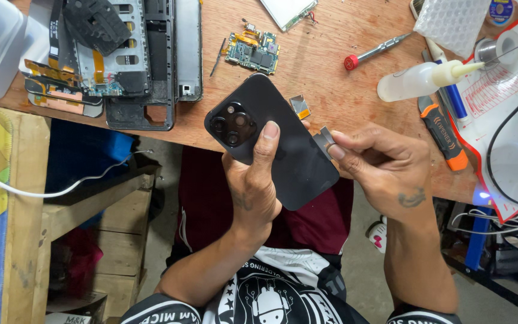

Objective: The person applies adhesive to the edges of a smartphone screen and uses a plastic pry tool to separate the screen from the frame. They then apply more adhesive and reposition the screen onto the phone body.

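My left hand [253, 180] grips a black smartphone [283, 150], back side up, with its three-lens camera block [231, 125] toward the upper left and my thumb lying across the back. My right hand [379, 165] pinches a small thin grey piece [324, 139] at the phone's right edge. A small square metal part with an orange centre [300, 106] lies on the wooden bench [331, 78] just above that edge.
On the bench lie a green circuit board [253, 51], dismantled phone frames [127, 66], a red-capped screwdriver [376, 51], a squeeze bottle [421, 79], an orange-and-black pry tool [445, 135] and a white work mat [505, 108]. A white cable [49, 192] hangs lower left.
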